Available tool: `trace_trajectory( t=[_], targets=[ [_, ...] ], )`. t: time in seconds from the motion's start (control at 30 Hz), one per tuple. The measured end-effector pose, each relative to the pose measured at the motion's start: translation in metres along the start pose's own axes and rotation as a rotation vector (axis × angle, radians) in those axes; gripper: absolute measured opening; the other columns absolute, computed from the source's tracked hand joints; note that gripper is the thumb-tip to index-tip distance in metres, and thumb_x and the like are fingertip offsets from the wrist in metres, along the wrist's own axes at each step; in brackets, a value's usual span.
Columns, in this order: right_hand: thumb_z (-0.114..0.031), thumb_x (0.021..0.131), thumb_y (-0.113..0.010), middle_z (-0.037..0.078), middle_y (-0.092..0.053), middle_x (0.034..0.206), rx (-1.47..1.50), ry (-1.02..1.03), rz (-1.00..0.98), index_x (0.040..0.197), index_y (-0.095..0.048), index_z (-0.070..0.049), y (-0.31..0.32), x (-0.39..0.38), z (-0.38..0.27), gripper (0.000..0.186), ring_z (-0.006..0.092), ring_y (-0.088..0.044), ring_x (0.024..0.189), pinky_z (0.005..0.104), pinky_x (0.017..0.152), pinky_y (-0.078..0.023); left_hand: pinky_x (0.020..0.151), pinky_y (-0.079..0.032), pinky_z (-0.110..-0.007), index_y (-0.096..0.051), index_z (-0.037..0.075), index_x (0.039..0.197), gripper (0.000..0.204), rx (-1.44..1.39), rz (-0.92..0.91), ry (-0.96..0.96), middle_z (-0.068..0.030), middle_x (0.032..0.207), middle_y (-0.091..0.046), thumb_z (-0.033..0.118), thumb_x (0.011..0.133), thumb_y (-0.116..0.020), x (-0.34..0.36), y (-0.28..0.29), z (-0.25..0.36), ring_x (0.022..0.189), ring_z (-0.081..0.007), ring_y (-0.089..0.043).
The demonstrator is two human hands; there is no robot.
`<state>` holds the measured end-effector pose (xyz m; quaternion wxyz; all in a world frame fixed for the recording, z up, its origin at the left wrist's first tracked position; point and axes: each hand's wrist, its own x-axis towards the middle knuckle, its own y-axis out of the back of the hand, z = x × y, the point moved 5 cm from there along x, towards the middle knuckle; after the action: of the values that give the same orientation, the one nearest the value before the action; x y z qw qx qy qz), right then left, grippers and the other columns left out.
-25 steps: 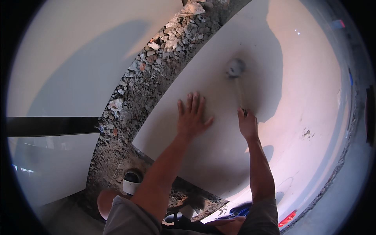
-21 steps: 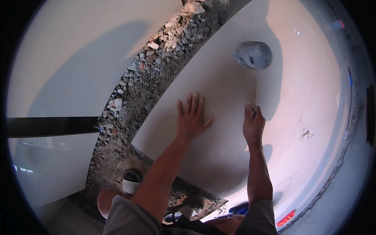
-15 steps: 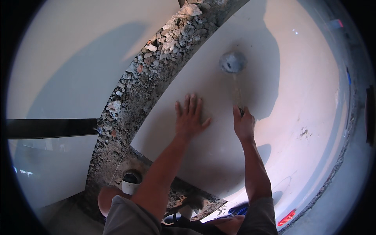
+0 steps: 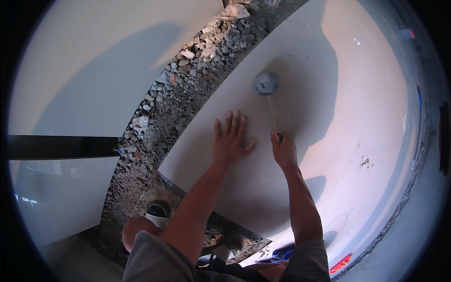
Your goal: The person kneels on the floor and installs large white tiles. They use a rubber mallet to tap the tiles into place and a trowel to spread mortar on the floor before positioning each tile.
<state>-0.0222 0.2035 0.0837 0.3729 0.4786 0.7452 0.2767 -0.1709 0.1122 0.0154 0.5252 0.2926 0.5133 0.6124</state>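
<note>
A large pale tile [image 4: 253,188] lies beneath both my hands, partly in shadow. My left hand [image 4: 230,143] rests palm down on it with the fingers spread. To its right, my right hand [image 4: 283,150] is closed round the handle of a mallet [image 4: 266,83]. The mallet's grey, round head points away from me over the tile, a little blurred. Whether the head touches the tile I cannot tell.
Beside the tile's left edge runs a strip of stones and loose rubble [image 4: 192,80]. More pale tiles [image 4: 61,188] lie left of it, split by a dark gap [image 4: 61,147]. A blue item [image 4: 283,254] and a red one [image 4: 340,264] lie near my right arm.
The mallet's head has shifted left and slightly nearer, and my right hand has moved left with it. My left hand stays flat on the tile; the whole view has shifted slightly.
</note>
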Motion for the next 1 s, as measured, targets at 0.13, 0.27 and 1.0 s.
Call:
trace_trajectory(
  t=[0.13, 0.27, 1.0],
  targets=[
    [-0.030, 0.094, -0.056, 0.022, -0.065, 0.073, 0.202, 0.029, 0.087, 0.094, -0.058, 0.003, -0.004, -0.004, 0.014, 0.033, 0.0430, -0.064, 0.073, 0.0463, 0.066, -0.049, 0.114, -0.004, -0.058, -0.027, 0.010, 0.148, 0.083, -0.060, 0.036, -0.017, -0.0148, 0.156, -0.017, 0.058, 0.085, -0.051, -0.001, 0.009, 0.002, 0.146, -0.0310, -0.011],
    [-0.029, 0.094, -0.056, 0.018, -0.064, 0.068, -0.208, 0.088, -0.094, 0.091, -0.059, 0.004, -0.011, -0.006, 0.012, 0.033, 0.0363, -0.065, 0.066, 0.0430, 0.063, -0.049, 0.114, -0.004, -0.059, -0.026, 0.009, 0.148, 0.084, -0.114, 0.028, -0.009, -0.0142, 0.156, -0.018, 0.056, 0.084, -0.054, -0.002, 0.006, -0.003, 0.146, -0.0302, -0.011],
    [-0.033, 0.091, -0.061, 0.018, -0.062, 0.068, -0.243, 0.343, -0.269, 0.095, -0.059, -0.001, -0.086, -0.162, 0.007, 0.032, 0.0369, -0.063, 0.062, 0.0435, 0.057, -0.048, 0.114, -0.015, -0.053, -0.033, -0.003, 0.140, 0.098, -0.171, 0.004, 0.058, -0.0233, 0.149, -0.026, 0.069, 0.077, -0.054, -0.239, -0.038, -0.029, 0.141, -0.0375, -0.021]
  ],
)
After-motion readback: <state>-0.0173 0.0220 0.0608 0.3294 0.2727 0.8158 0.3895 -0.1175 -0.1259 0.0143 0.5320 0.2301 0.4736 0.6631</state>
